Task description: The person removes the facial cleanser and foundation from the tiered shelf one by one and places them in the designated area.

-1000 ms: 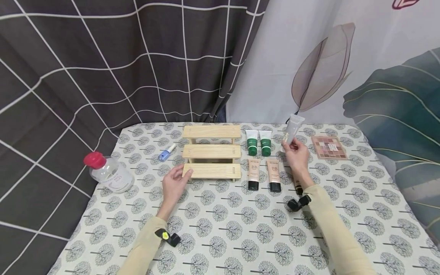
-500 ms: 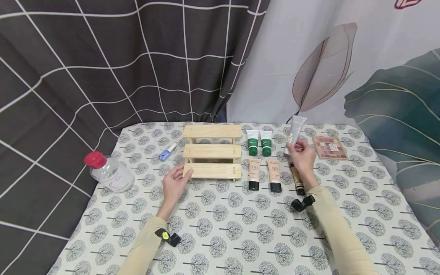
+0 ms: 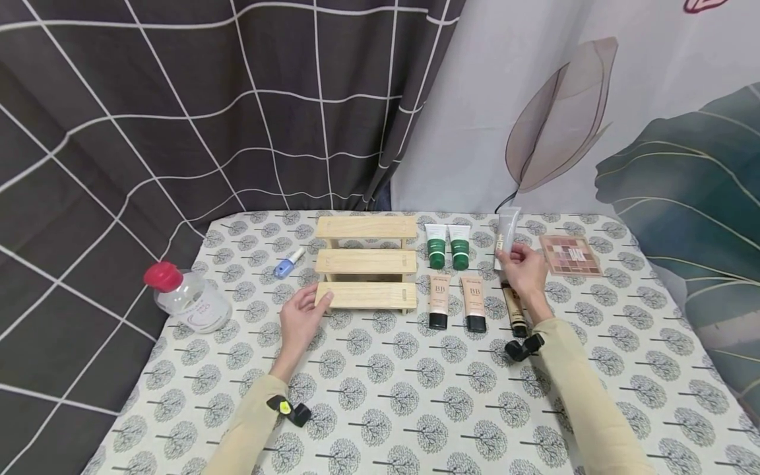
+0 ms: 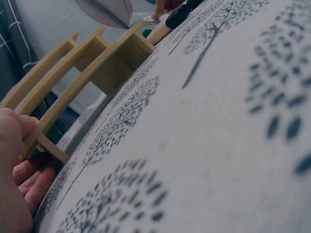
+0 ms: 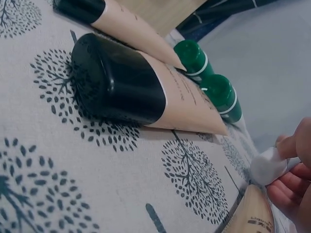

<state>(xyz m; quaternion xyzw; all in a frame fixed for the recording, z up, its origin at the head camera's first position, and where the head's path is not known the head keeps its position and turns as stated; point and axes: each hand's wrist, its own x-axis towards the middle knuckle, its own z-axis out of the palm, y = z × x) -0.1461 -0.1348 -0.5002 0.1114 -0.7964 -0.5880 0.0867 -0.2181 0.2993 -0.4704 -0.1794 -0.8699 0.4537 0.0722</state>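
At the left end of a three-step wooden display rack (image 3: 365, 295), my left hand (image 3: 301, 316) holds the lowest step, thumb on top and fingers under it in the left wrist view. My right hand (image 3: 525, 274) pinches a translucent grey squeeze tube (image 3: 508, 224) near its white cap (image 5: 268, 166), the cap end down. Whether the cap touches the cloth I cannot tell. Left of it lie two green-and-white tubes (image 3: 436, 245) and two beige BB cream tubes (image 3: 439, 297) with black caps. A gold tube (image 3: 514, 310) with a black cap lies just below my right hand.
A pink eyeshadow palette (image 3: 570, 255) lies to the right. On the left are a blue nail polish bottle (image 3: 286, 267) and a clear bottle (image 3: 202, 307) with a red cap. A tree-print cloth (image 3: 380, 396) covers the table; curtains (image 3: 237, 99) hang behind.
My right hand has shifted right and slightly toward me, lowering the grey tube and turning it more upright. More of the gold tube shows now. My left hand stays on the rack.
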